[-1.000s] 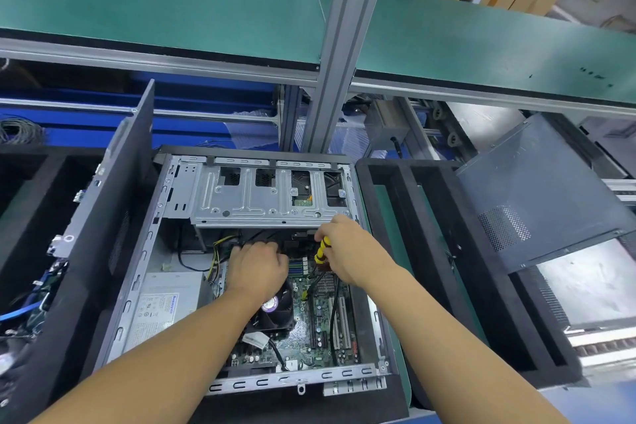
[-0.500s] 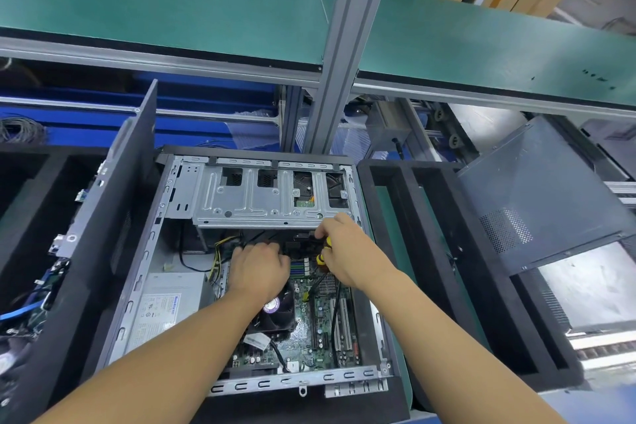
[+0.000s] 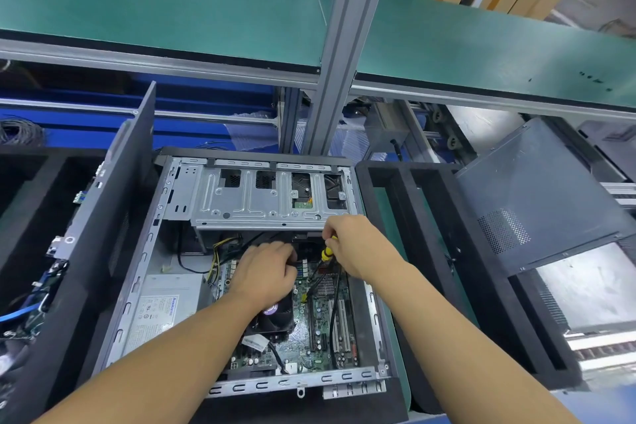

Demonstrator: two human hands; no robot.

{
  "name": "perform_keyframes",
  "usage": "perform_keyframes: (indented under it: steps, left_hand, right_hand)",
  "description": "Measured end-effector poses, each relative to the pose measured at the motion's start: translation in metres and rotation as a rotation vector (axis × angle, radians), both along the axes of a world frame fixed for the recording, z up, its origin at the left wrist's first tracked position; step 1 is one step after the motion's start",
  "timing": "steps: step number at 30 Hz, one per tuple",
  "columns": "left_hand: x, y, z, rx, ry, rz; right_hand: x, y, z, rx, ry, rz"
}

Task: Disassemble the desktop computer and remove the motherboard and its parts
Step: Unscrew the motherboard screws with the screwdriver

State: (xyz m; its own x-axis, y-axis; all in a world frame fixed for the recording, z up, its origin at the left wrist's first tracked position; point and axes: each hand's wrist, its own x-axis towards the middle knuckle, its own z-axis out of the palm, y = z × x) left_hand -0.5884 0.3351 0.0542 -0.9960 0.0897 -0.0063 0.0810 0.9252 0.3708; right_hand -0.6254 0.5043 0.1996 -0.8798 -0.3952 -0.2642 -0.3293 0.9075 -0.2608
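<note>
At the far left we see a black foam tray (image 3: 20, 182) holding a blue cable (image 3: 17, 315) and small parts. Next, the open steel computer case (image 3: 296, 384) contains a boxy silver power supply (image 3: 161, 317), a stamped metal drive cage (image 3: 254, 200) and the green motherboard (image 3: 309, 348). Our left hand (image 3: 265, 275) curls over the board's upper edge; we cannot tell what it holds. Our right hand (image 3: 358, 248) grips a yellow-handled screwdriver (image 3: 327, 253), its tip angled down toward the board. A perforated grey panel (image 3: 537, 196) leans rightmost.
</note>
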Motion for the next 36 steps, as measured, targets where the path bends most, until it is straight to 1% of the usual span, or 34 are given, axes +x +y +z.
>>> perform_keyframes:
  steps: [6, 12, 16, 24, 28, 30, 32, 34, 36]
  left_hand:
    - [0.005, 0.000, -0.001, -0.068, 0.073, -0.173]
    - [0.006, 0.002, -0.004, -0.106, 0.127, -0.178]
    - [0.005, 0.002, -0.007, -0.098, 0.137, -0.185]
    - [0.004, 0.001, -0.013, -0.081, 0.193, -0.210]
    - [0.005, 0.001, -0.004, -0.110, 0.178, -0.215]
    - [0.006, 0.001, -0.001, -0.102, 0.146, -0.213]
    - [0.006, 0.001, 0.002, -0.087, 0.088, -0.218]
    - [0.005, 0.003, 0.009, -0.065, 0.050, -0.228]
    - [0.005, 0.009, 0.018, 0.043, 0.037, -0.226]
  right_hand:
    - [-0.005, 0.004, 0.020, -0.033, 0.016, 0.014]
    - [-0.011, 0.009, 0.038, -0.083, 0.012, -0.025]
    - [-0.013, 0.012, 0.043, -0.111, 0.003, -0.046]
    - [-0.007, 0.010, 0.040, -0.153, -0.039, -0.044]
    - [-0.005, 0.011, 0.042, -0.162, -0.049, -0.065]
    - [-0.006, 0.015, 0.043, -0.177, -0.020, -0.073]
    - [-0.006, 0.020, 0.043, -0.212, 0.071, -0.083]
    - [-0.005, 0.024, 0.042, -0.300, 0.166, -0.132]
    - [-0.004, 0.030, 0.039, -0.430, 0.216, -0.209]
